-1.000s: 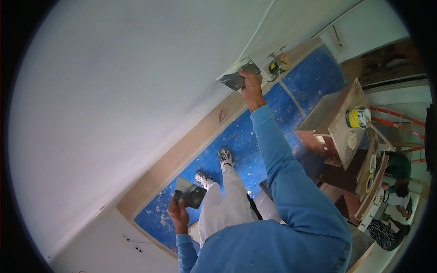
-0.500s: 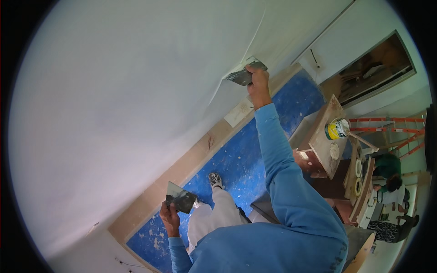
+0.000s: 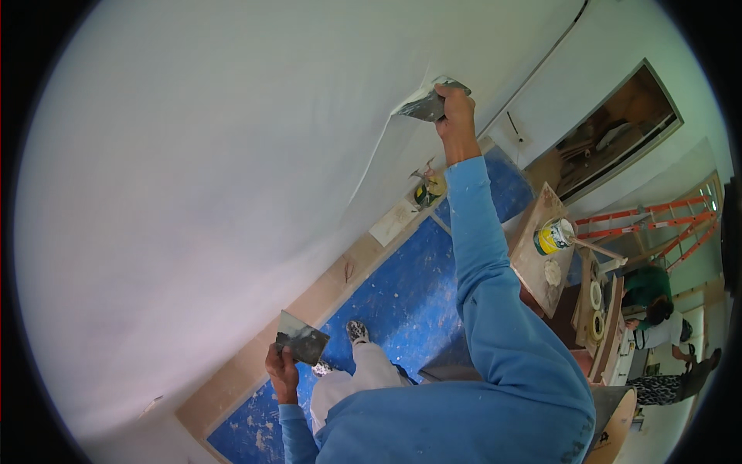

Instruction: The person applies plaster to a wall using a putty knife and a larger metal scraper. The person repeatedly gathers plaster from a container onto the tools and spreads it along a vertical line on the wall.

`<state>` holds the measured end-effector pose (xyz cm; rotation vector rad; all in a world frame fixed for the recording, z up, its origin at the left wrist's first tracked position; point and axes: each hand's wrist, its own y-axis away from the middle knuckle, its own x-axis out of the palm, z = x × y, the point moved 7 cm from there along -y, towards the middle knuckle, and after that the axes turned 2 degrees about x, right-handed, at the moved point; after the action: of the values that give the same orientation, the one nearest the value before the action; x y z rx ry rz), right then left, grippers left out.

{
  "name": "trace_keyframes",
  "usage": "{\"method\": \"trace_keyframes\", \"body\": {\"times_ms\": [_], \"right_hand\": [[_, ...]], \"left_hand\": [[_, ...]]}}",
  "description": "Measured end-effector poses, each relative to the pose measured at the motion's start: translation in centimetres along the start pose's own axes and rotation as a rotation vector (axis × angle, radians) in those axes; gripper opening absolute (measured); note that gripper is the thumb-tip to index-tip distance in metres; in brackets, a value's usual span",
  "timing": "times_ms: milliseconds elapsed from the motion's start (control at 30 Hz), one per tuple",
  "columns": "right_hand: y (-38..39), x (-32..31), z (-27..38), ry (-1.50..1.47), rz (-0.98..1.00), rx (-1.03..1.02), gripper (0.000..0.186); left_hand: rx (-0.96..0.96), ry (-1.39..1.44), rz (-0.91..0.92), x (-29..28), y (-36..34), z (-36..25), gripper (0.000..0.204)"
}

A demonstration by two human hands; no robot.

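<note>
My right hand [image 3: 459, 117], arm stretched far out, grips a wide putty knife [image 3: 422, 107] with its blade laid against the white wall [image 3: 193, 170]. Pale filler coats part of that blade, and a thin raised line of filler [image 3: 371, 158] trails down the wall from its left corner. Lower down, my left hand [image 3: 284, 374] holds a second flat putty knife [image 3: 303, 339] by its edge, away from the wall. Grey smears of filler mark its square metal face. Fingers of both hands are closed around the tools; their handles are mostly hidden.
Paint-spotted blue covering [image 3: 394, 271] lies on the floor along the wall. A can [image 3: 425, 192] stands by the wall's foot. To the right are a board [image 3: 533, 259] bearing a yellow-labelled bucket [image 3: 553, 237], an orange ladder [image 3: 657, 220] and other people [image 3: 657, 301].
My right hand has slid the putty knife farther along the wall, up and right, lengthening the filler line below it. The view has shifted slightly. The can by the wall has come into sight.
</note>
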<state>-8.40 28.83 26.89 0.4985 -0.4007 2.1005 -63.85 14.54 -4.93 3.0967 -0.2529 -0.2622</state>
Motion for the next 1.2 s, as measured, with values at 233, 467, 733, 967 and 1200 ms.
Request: {"method": "trace_keyframes", "body": {"times_ms": [233, 467, 733, 967, 1200], "right_hand": [[1.5, 3.3, 5.9, -0.007, 0.005, -0.042, 0.035], [2.9, 6.5, 9.4, 0.031, 0.053, -0.149, 0.037], [7.2, 10.8, 13.0, 0.154, 0.154, -0.356, 0.031], [13.1, 9.3, 7.2, 0.619, 0.49, -0.437, 0.019], [11.4, -20.2, -5.1, -0.182, -0.175, 0.344, 0.029]], "left_hand": [[-0.035, 0.086, 0.034, -0.1, -0.1, -1.5, 0.017], [0.01, 0.055, 0.054, -0.2, -0.4, -0.6, 0.018], [0.022, 0.02, 0.076, -0.1, 0.0, -1.2, 0.018], [-0.107, 0.251, 0.198, 3.8, -0.7, -3.4, 0.021], [-0.247, 0.461, 0.303, 19.1, -2.9, -9.6, 0.027]]}}
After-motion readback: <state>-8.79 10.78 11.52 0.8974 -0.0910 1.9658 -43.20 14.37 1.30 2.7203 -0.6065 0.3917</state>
